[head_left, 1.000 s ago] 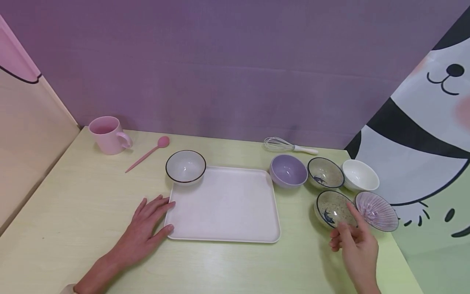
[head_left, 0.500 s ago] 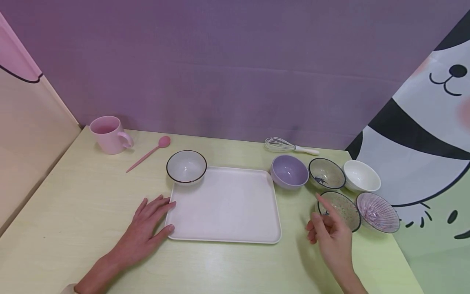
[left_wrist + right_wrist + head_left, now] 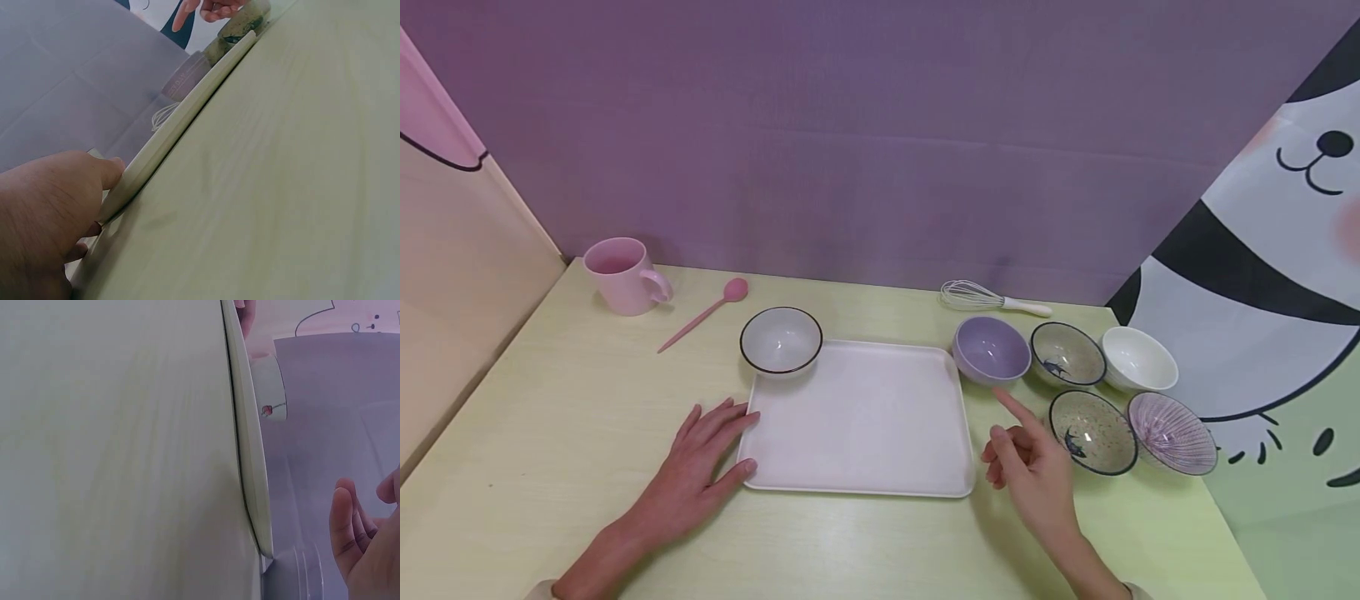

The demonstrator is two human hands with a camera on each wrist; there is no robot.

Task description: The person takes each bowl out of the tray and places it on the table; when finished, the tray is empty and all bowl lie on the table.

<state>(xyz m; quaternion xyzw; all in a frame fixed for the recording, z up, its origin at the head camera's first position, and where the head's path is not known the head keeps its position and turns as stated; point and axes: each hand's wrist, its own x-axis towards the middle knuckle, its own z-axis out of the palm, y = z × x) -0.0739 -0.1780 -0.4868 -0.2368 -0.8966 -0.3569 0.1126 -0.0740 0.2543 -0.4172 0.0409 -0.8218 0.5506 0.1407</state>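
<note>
My left hand (image 3: 700, 462) lies flat on the table with its fingers spread, fingertips and thumb at the left edge of a white rectangular tray (image 3: 857, 425). In the left wrist view its thumb (image 3: 111, 172) touches the tray's rim. My right hand (image 3: 1037, 475) hovers between the tray's right edge and a speckled bowl (image 3: 1101, 429). Its index finger points forward, the other fingers loosely bent, and nothing is held. Just ahead of that fingertip stands a purple bowl (image 3: 991, 346). A white dark-rimmed bowl (image 3: 781, 340) sits at the tray's far left corner.
Behind the speckled bowl is a similar one (image 3: 1067, 350), with a white bowl (image 3: 1138, 358) and a striped bowl (image 3: 1172, 433) to the right. A whisk (image 3: 992, 297) lies along the back. Far left are a pink mug (image 3: 621, 279) and a pink spoon (image 3: 707, 312).
My right hand has moved left, from over the speckled bowl to beside the tray's right edge, uncovering that bowl. The left hand and the tray have stayed put.
</note>
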